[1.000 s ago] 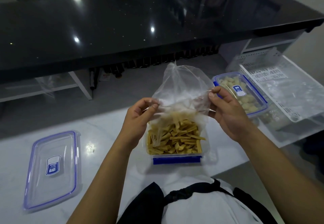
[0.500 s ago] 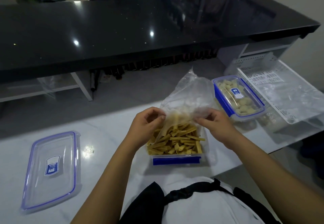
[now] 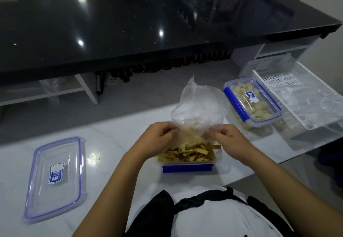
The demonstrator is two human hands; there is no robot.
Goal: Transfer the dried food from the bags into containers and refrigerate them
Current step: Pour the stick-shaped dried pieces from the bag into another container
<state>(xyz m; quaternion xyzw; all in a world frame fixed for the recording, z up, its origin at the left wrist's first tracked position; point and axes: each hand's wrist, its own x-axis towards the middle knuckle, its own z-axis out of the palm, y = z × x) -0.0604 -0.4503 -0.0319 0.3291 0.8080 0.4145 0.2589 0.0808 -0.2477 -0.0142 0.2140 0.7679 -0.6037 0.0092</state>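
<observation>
Head view shows me both hands low over the open container (image 3: 187,162), which sits on the white table (image 3: 120,136) just in front of the person. Left hand (image 3: 157,138) and right hand (image 3: 229,140) each pinch the lower part of the clear plastic bag (image 3: 198,106) with curled fingers, one on each side. I think the bag is held this way, with its mouth down inside the container, so that the last pieces fall in and not on the table. The bag stands up crumpled and looks almost empty; only a few pale pieces show through the plastic near the fingers. The dried food (image 3: 187,153) is thin yellow sticks and fills the container nearly to the rim. The loose lid (image 3: 55,177) lies well apart on the left, probably waiting for closing. A second container (image 3: 252,103), already closed, stands on the right beside a white basket (image 3: 289,88).
</observation>
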